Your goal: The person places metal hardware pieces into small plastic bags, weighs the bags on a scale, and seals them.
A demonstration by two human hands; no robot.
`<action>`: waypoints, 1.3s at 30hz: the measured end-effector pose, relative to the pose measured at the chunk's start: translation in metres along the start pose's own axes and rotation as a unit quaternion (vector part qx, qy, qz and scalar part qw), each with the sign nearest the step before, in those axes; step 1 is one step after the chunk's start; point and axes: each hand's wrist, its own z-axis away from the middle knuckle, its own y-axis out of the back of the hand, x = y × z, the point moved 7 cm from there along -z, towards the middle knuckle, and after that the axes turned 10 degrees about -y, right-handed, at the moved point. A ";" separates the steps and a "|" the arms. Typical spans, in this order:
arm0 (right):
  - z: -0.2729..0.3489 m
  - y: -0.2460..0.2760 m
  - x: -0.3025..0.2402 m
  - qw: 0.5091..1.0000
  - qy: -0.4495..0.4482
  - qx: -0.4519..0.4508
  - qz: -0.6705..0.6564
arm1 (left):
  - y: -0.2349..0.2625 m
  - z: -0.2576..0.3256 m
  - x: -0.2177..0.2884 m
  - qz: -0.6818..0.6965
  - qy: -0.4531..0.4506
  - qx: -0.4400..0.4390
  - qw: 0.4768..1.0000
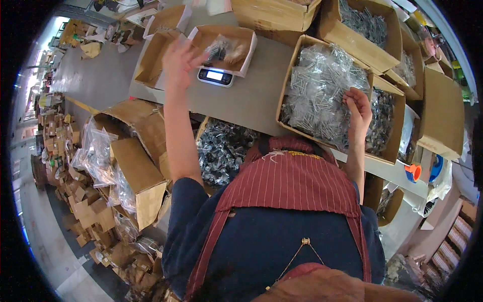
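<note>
My left hand [180, 63], somewhat blurred, is raised with its fingers spread beside a shallow cardboard tray [245, 43]. Nothing shows in that hand. The tray rests on a small digital scale [215, 76] with a lit display, and holds a clear plastic bag with dark small parts [219, 49]. My right hand [358, 106] is over the right side of an open carton [279, 108] full of clear bags of long metal screws or pins [322, 90]. Its fingers are curled together at the bags, and what they hold, if anything, cannot be made out.
More open cartons of metal parts [365, 22] crowd the right and far side of the grey table [261, 95]. A box of dark bagged parts [221, 151] sits below its near edge. At the left stand a carton with plastic bags [138, 173] and piled cardboard [83, 201].
</note>
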 end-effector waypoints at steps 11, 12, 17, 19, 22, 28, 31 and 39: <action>0.008 -0.012 -0.010 0.992 0.043 0.002 0.115 | 0.028 0.079 -0.006 -0.048 -0.122 0.047 0.990; 0.008 -0.012 -0.011 0.991 0.038 0.013 0.125 | 0.033 0.089 -0.019 -0.052 -0.093 0.066 0.992; 0.005 -0.010 -0.005 0.988 0.065 0.003 0.142 | 0.078 0.132 -0.052 -0.059 -0.030 0.116 0.991; 0.005 -0.010 -0.005 0.988 0.066 -0.001 0.139 | 0.088 0.146 -0.059 -0.064 -0.003 0.128 0.990; 0.003 -0.010 -0.004 0.984 0.076 -0.003 0.163 | 0.099 0.164 -0.064 -0.071 -0.004 0.139 0.988; 0.002 -0.006 0.003 0.987 0.085 0.000 0.135 | 0.088 0.185 -0.087 -0.075 0.012 0.125 0.989; 0.004 -0.007 0.002 0.981 0.094 0.001 0.169 | 0.062 0.195 -0.107 -0.069 0.037 0.091 0.993; 0.023 0.008 -0.013 0.995 0.070 -0.053 0.056 | -0.069 0.220 -0.138 -0.295 0.051 -0.138 0.944</action>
